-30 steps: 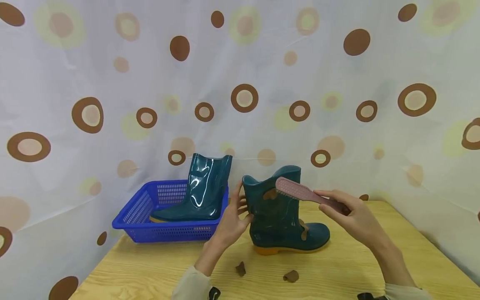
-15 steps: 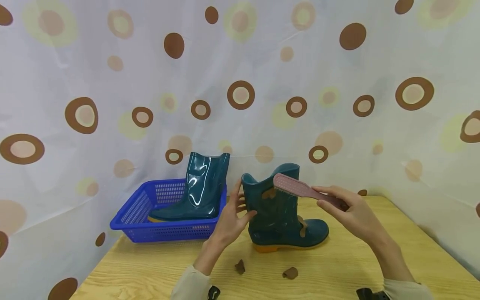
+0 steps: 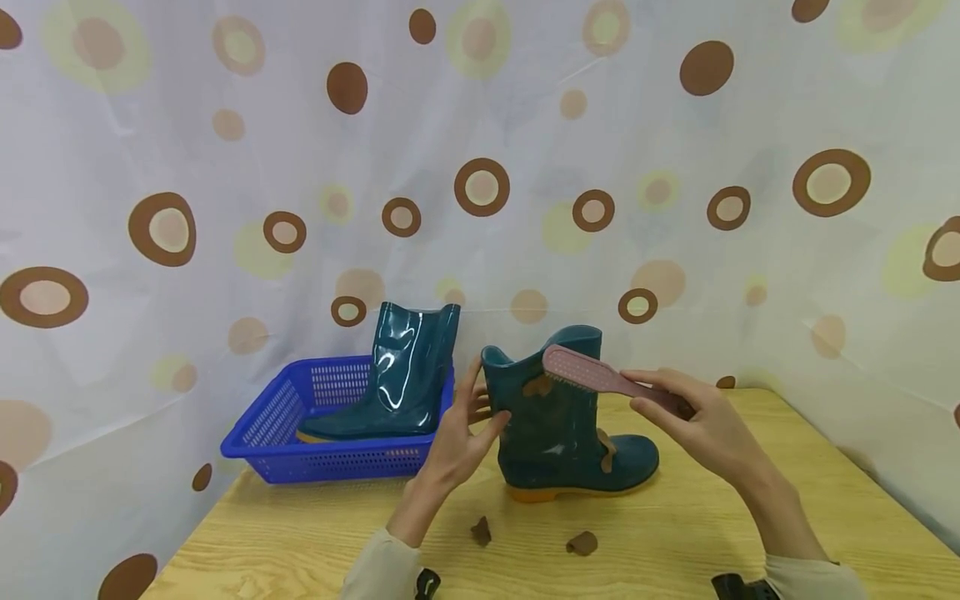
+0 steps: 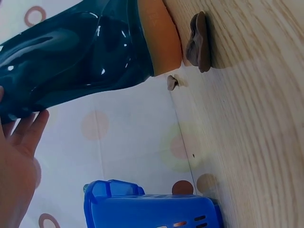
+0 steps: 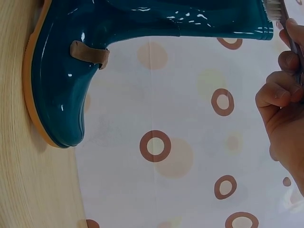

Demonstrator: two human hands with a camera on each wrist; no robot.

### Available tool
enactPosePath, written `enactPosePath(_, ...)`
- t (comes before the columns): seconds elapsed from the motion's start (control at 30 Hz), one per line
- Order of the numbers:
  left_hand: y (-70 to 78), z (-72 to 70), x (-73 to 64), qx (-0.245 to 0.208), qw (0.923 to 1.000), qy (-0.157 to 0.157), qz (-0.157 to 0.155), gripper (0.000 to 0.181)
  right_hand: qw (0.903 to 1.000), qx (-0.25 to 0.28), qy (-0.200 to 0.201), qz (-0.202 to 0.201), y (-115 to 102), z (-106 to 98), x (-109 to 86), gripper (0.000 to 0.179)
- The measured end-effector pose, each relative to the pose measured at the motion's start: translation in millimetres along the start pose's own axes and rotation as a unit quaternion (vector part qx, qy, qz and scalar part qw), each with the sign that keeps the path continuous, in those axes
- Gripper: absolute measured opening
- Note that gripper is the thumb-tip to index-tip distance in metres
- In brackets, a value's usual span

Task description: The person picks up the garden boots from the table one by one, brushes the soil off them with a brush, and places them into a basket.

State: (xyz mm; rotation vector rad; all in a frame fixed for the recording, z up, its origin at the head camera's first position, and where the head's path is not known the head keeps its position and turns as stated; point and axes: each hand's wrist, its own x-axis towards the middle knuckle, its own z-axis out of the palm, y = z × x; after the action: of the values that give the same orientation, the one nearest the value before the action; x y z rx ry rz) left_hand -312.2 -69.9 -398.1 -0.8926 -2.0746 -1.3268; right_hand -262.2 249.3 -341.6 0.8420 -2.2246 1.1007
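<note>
Here, the held boot (image 3: 551, 437) stands upright, toe pointing right.

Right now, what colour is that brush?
The brush is mostly dusty pink, clearest in the head view.

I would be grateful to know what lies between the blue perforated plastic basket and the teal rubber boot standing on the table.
In the head view, the person's left hand lies between the basket and the boot, touching the boot's shaft.
</note>
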Motion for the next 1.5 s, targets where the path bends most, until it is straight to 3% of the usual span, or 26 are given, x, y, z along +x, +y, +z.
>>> enactPosePath(0.27, 0.2, 1.5, 0.8, -0.004, 0.9994, 0.024, 0.024, 0.077, 0.9998, 0.009, -0.005, -0.015, 0.7, 3.6, 0.8, 0.039)
enactPosePath(0.57, -1.8, 2.9, 3.3, -0.029, 0.998, 0.054, 0.016, 0.073, 0.9985, 0.018, -0.032, -0.041, 2.6, 4.5, 2.4, 0.039)
enactPosePath(0.83, -1.4, 2.8, 3.1, -0.011, 0.9987, 0.049, -0.001, 0.071, 0.997, 0.02, -0.056, -0.049, 6.3, 1.1, 3.0, 0.038)
enactPosePath(1.5, -0.1, 3.2, 2.2, -0.011, 0.9991, 0.041, -0.01, 0.07, 0.9964, 0.013, -0.058, -0.061, 11.1, -3.1, -1.3, 0.038)
